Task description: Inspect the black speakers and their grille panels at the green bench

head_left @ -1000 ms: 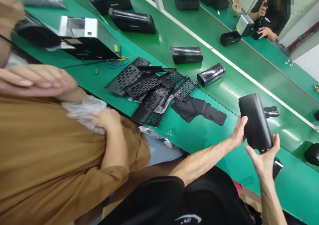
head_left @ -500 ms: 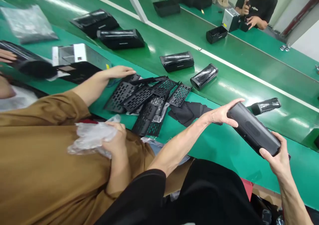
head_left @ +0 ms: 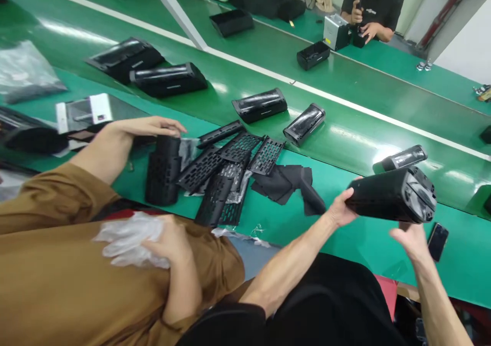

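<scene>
The green counter runs diagonally, divided lengthwise by a white stripe. On the near lane lie a pile of black perforated panels, and just beside it, flat black fabric pieces. A silver box and a clear bag sit at the left. A phone lies near the front edge. Five black housings rest on the middle lane. Beyond the stripe stand two open black trays.
</scene>
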A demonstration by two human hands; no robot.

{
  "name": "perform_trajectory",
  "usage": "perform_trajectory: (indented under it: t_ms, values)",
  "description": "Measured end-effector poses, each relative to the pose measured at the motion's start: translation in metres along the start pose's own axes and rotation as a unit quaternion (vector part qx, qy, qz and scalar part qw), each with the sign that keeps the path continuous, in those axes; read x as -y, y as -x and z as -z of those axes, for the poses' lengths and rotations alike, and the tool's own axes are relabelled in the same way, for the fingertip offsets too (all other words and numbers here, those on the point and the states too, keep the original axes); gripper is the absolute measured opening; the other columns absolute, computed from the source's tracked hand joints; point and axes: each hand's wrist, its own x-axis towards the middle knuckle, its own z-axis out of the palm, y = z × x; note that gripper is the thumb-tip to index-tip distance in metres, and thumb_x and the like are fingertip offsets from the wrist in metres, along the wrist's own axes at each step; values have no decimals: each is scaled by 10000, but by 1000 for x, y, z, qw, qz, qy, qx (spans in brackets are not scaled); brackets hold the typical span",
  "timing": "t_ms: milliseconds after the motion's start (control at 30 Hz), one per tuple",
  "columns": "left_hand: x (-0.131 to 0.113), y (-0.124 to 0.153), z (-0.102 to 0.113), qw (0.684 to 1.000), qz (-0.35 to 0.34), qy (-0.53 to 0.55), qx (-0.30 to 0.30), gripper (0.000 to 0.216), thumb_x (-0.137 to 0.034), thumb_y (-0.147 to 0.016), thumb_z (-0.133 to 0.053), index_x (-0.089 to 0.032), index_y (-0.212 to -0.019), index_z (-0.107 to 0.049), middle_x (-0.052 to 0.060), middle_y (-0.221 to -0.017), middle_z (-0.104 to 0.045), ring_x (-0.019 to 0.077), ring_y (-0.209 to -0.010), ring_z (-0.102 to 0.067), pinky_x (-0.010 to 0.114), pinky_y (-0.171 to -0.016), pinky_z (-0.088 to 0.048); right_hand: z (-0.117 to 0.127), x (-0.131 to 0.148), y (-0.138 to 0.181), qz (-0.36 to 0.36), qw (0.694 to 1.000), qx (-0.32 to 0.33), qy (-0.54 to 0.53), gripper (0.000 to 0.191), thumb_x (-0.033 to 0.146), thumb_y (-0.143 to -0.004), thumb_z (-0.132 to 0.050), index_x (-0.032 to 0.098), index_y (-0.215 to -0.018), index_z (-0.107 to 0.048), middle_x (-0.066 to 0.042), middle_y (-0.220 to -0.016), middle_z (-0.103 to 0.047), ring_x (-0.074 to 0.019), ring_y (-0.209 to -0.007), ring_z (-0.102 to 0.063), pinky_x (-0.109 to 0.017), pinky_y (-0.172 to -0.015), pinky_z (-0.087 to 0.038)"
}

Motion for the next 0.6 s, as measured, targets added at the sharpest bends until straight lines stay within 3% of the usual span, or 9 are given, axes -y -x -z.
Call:
perform_trajectory:
  t_ms: [67, 100, 200, 267, 333, 400, 500, 600]
  values:
    - [16, 6, 0, 995, 85, -17, 49, 835, -777, -703, -815, -232, -1330, -724, 171, -1335, -767, 403, -1276, -679, 526, -1032, -543, -16, 3, 2, 3, 999, 12, 39, 1254, 684, -664, -898, 248, -1700, -342, -204, -1556, -583, -447, -1393, -578, -658, -1137, -487]
    - [15, 9, 2, 993, 95, -46, 47, 850, -770, -705, -829, -241, -1361, -713, 184, -1396, -740, 412, -1300, -666, 527, -1016, -553, -17, 5, 2, 10, 998, 14, 63, 1236, 669, -659, -907, 225, -1680, -370, -204, -1526, -601, -445, -1378, -585, -655, -1140, -485]
    - [-14, 20, 8, 990, 6, -138, -10, 970, -704, -721, -879, -351, -1567, -562, 141, -1682, -518, 400, -1479, -540, 536, -1091, -532, 0, 8, 0, 55, 978, 47, 198, 1145, 585, -672, -893, 223, -1651, -422, -185, -1459, -629, -445, -1317, -613, -648, -1116, -492]
    - [-40, 24, 9, 972, -48, -229, 7, 1137, -668, -641, -957, -346, -1631, -500, 128, -1758, -400, 410, -1579, -421, 559, -1226, -431, 13, 7, -2, 81, 940, 99, 316, 1082, 539, -680, -857, 239, -1640, -458, -180, -1392, -655, -455, -1246, -639, -653, -1054, -513]
    - [-53, 25, 8, 935, -67, -346, 41, 1209, -564, -574, -1029, -304, -1636, -514, 133, -1734, -423, 426, -1592, -393, 546, -1314, -315, 18, 3, -4, 80, 909, 143, 383, 1064, 511, -688, -839, 242, -1647, -462, -180, -1332, -675, -458, -1176, -661, -649, -987, -538]
    - [-52, 26, 7, 908, -74, -411, 37, 1176, -514, -595, -1029, -280, -1632, -527, 134, -1673, -487, 436, -1555, -432, 538, -1331, -285, 19, -3, -4, 71, 899, 173, 396, 1088, 534, -707, -844, 248, -1672, -431, -178, -1334, -676, -454, -1159, -666, -650, -970, -548]
    - [-36, 33, 13, 921, -71, -383, -7, 1136, -537, -628, -992, -290, -1631, -517, 120, -1593, -552, 436, -1472, -510, 539, -1287, -359, 23, -18, 4, 67, 925, 178, 330, 1138, 637, -722, -874, 272, -1691, -402, -180, -1523, -586, -467, -1375, -570, -674, -1127, -476]
    - [-25, 42, 23, 946, -75, -314, -40, 1168, -546, -591, -989, -285, -1620, -502, 115, -1540, -574, 416, -1373, -574, 514, -1217, -435, 31, -38, 20, -26, 975, 113, 188, 1261, 752, -695, -884, 255, -1715, -335, -189, -1680, -428, -467, -1541, -422, -656, -1245, -379]
